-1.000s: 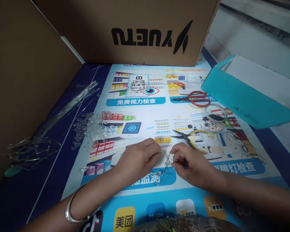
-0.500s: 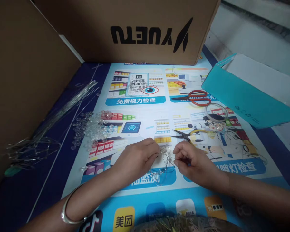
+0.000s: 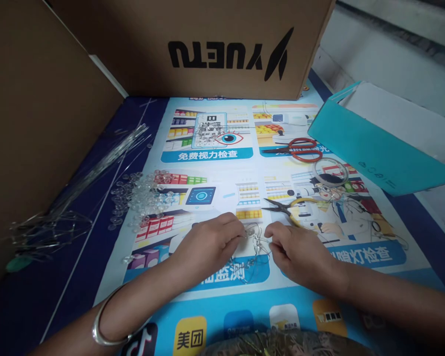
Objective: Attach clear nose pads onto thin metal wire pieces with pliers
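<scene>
A beaded wire piece point(image 3: 256, 244) with thin loops and clear beads lies between my two hands, low over the printed table cover. My left hand point(image 3: 212, 243) is closed, thumb and fingertips pinched on the left edge of that piece. On the other side, my right hand point(image 3: 298, 252) has its fingers curled together at a thin wire that runs from the piece. What exactly sits between the right fingertips is too fine to make out fully. Pliers point(image 3: 289, 208) with a yellow handle lie just beyond the right hand, jaws pointing left.
Loose clear beads point(image 3: 143, 198) are heaped to the left, beside a bundle of wires point(image 3: 107, 160) and a wire frame point(image 3: 55, 230). Red-handled scissors point(image 3: 304, 150) and a clear ring-shaped spool point(image 3: 331, 171) lie farther back. A cardboard box point(image 3: 222, 29) and an open teal box point(image 3: 378, 146) border the table.
My right hand has turned so more of its back shows, and its fingers have curled in closer. The left hand keeps its pinch almost in place.
</scene>
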Tool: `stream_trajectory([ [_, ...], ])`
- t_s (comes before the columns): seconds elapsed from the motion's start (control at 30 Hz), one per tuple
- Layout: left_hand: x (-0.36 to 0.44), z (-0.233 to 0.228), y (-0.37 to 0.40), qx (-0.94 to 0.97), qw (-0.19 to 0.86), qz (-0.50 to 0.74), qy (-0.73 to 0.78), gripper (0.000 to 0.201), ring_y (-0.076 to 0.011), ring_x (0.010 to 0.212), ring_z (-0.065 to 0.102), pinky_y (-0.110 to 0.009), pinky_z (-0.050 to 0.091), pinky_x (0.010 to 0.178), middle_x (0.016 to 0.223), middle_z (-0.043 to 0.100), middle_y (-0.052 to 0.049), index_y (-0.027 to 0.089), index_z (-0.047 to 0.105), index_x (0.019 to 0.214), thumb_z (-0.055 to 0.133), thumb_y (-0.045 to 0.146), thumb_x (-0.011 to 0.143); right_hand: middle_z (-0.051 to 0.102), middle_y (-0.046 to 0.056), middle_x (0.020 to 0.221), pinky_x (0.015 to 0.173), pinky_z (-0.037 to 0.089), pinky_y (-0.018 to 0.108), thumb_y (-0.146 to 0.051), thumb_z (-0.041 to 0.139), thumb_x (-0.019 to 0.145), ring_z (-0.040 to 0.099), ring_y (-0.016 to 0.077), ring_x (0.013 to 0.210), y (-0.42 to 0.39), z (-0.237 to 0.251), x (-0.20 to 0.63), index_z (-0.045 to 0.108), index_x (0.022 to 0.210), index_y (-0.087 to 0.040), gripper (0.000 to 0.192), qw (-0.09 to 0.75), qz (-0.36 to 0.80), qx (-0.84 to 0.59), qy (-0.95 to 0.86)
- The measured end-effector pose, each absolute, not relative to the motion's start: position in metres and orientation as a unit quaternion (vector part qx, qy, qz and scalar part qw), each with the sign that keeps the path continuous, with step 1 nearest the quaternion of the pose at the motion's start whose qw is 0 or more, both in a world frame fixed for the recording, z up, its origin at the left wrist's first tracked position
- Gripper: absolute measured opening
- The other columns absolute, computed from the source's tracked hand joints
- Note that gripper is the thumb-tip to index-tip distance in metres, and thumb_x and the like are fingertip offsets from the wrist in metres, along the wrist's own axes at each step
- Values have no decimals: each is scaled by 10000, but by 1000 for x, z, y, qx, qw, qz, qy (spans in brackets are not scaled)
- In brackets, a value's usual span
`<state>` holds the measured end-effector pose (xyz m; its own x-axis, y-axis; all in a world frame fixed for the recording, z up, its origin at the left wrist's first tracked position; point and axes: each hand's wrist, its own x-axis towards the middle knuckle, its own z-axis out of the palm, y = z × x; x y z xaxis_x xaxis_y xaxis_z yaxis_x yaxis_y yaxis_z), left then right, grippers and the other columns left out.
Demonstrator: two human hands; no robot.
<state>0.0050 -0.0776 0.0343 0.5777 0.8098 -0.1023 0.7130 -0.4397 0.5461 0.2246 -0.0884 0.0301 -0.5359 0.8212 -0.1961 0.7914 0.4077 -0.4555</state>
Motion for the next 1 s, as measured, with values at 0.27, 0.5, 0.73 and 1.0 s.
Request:
stream_trajectory([
  [0.27, 3, 36, -77, 848, 269, 113, 442, 145, -142, 776, 524, -255, 400, 662, 856, 551, -29, 174, 537, 826, 399, 143, 852, 557, -15, 604, 477, 113, 257, -230, 440, 809, 413, 120, 484, -84, 30, 223, 484, 1007, -205, 204, 6, 196, -483, -854],
  [0.5, 2, 38, -80, 841, 285, 109, 447, 154, -143, 775, 528, -260, 409, 667, 867, 555, -30, 182, 543, 850, 390, 184, 870, 595, 5, 649, 487, 129, 259, -222, 418, 819, 455, 129, 526, -82, 32, 221, 534, 912, -216, 149, -23, 190, -473, -860],
  [0.73, 5, 39, -79, 834, 281, 100, 465, 143, -148, 782, 538, -270, 435, 687, 886, 564, -34, 181, 544, 849, 404, 204, 863, 578, 6, 699, 546, 239, 252, -201, 429, 821, 484, 130, 618, -83, 30, 223, 536, 837, -200, 108, 57, 226, -450, -862],
  [1.0, 8, 40, -80, 842, 251, 89, 470, 162, -155, 764, 545, -282, 443, 668, 821, 559, -39, 167, 564, 835, 401, 162, 832, 556, 22, 737, 572, 291, 247, -392, 551, 790, 469, 137, 664, -89, 36, 211, 554, 880, -173, 237, 182, 266, -398, -859],
])
